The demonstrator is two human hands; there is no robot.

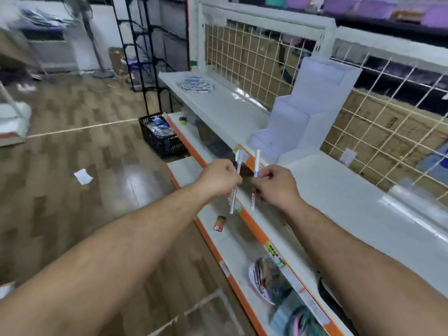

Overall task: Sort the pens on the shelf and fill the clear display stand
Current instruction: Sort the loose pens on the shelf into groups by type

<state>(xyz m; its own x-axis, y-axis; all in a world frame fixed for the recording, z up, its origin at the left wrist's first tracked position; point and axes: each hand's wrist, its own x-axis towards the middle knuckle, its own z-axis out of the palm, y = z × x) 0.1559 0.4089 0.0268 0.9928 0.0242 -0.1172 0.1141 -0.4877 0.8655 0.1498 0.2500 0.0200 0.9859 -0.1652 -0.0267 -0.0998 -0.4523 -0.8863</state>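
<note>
grips [219, 177] on pens [257, 160], stand [303, 112] beyond

Glossy white shelf [339, 190], clear plastic display stand [303, 112], seemingly wood-look glossy floor [97, 154].

Both forearms are stretched forward. A white pen [238, 166] is pinched in the left hand [219, 177], a blue-banded pen [257, 161] in the right hand [275, 184].

A shop: white retail shelving [339, 190] with orange price strips [254, 226].
</note>
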